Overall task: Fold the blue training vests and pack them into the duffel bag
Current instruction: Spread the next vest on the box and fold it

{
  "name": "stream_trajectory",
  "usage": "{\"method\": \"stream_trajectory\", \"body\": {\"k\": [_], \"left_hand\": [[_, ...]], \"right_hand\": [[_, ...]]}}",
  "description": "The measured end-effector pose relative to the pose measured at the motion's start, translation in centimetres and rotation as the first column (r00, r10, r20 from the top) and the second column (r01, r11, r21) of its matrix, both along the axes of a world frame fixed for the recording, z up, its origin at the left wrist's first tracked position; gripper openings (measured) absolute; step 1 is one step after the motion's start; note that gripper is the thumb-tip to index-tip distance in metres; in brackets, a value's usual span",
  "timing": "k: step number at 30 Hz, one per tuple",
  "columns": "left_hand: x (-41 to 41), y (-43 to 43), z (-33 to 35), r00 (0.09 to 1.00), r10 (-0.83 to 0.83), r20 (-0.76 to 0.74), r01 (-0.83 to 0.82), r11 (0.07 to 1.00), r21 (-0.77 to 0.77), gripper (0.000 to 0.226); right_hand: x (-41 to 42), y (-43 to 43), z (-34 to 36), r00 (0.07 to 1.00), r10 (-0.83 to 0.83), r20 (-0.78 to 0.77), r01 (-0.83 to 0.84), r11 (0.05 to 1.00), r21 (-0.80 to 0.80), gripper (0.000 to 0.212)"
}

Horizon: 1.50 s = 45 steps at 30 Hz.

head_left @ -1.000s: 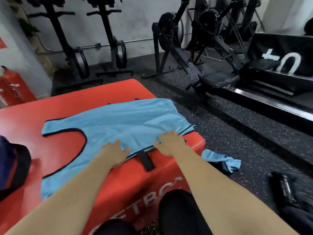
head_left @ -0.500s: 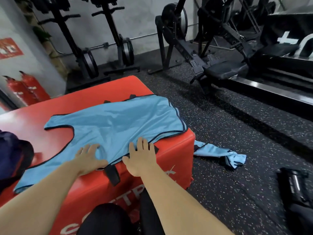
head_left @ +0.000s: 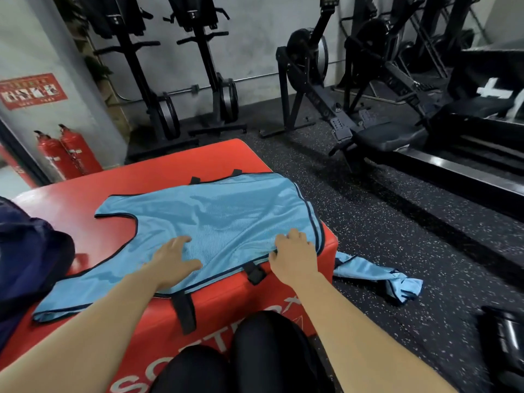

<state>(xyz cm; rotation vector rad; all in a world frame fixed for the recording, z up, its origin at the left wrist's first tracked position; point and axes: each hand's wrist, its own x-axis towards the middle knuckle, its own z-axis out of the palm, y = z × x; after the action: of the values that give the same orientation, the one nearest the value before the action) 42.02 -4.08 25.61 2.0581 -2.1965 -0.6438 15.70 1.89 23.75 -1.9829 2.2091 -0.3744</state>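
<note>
A light blue training vest [head_left: 226, 219] with dark trim lies spread flat on top of a red padded box [head_left: 175, 171]. My left hand [head_left: 173, 259] rests flat on the vest's near part, fingers apart. My right hand [head_left: 295, 256] sits at the vest's near right corner, fingers curled over the hem and thumb at its edge, where the cloth bunches. A second blue vest [head_left: 377, 279] lies crumpled on the floor, right of the box. The dark navy duffel bag [head_left: 28, 265] sits on the box at the far left, partly out of frame.
Rowing machines [head_left: 354, 123] and upright exercise machines [head_left: 215, 89] stand on the speckled black floor beyond the box. Two red fire extinguishers [head_left: 68, 154] stand by the left wall. A black object [head_left: 504, 336] lies on the floor at the lower right. My knees press against the box front.
My hands have spread apart on the vest. The right hand slid right to the near corner and curled onto the hem. The left hand stays flat.
</note>
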Motion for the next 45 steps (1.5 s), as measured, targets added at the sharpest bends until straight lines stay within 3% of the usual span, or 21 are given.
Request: {"method": "stream_trajectory", "body": {"k": [6,10,12,14,16,20,23,26,34,40,45], "left_hand": [[-0.1,-0.1,-1.8,0.985,0.000,0.172,-0.022,0.991,0.130,0.129],[-0.4,0.1,-0.3,0.976,-0.028,0.215,-0.018,0.977,0.212,0.130],[-0.8,-0.2,0.7,0.965,-0.055,0.256,-0.012,0.967,0.254,0.138],[-1.0,-1.0,1.7,0.954,-0.063,0.293,-0.013,0.968,0.249,0.133],[-1.2,-1.9,2.5,0.942,-0.054,0.330,-0.001,0.986,0.165,0.113],[-1.0,-3.9,3.0,0.963,-0.005,0.269,0.027,0.996,-0.081,0.083],[-0.5,-5.5,2.6,0.957,-0.054,0.286,0.082,0.993,-0.085,0.086],[0.1,-7.7,2.3,0.950,-0.071,0.305,0.098,0.992,-0.076,0.094],[2.1,-11.5,-2.2,0.948,-0.027,0.318,0.022,1.000,0.021,0.111],[6.9,-10.3,-3.1,0.922,0.170,0.348,-0.183,0.983,0.005,0.112],[8.9,-8.7,-1.9,0.914,0.177,0.364,-0.212,0.976,0.058,0.114]], "right_hand": [[-2.6,1.1,0.3,0.990,-0.016,-0.142,0.016,1.000,0.001,0.024],[-3.3,1.1,1.1,0.963,-0.051,-0.265,0.071,0.995,0.066,0.026],[-2.9,0.5,2.1,0.965,-0.065,-0.256,0.085,0.994,0.072,0.029],[-2.1,-0.4,3.2,0.977,-0.090,-0.193,0.099,0.994,0.039,0.028],[-1.2,-1.7,3.6,0.987,-0.100,-0.126,0.095,0.995,-0.038,0.030],[0.3,-5.2,2.1,0.996,-0.067,-0.065,0.060,0.994,-0.095,0.056],[1.0,-7.8,1.5,0.996,-0.023,-0.087,0.020,0.999,-0.034,0.082],[1.2,-10.5,1.1,0.995,0.001,-0.097,0.005,0.998,0.055,0.093],[2.2,-14.9,-2.4,0.990,-0.067,-0.127,0.091,0.978,0.190,0.096],[6.7,-18.1,-2.4,0.988,0.088,-0.130,-0.064,0.982,0.180,0.094],[8.7,-18.5,-2.0,0.978,0.168,-0.123,-0.139,0.967,0.214,0.092]]}}
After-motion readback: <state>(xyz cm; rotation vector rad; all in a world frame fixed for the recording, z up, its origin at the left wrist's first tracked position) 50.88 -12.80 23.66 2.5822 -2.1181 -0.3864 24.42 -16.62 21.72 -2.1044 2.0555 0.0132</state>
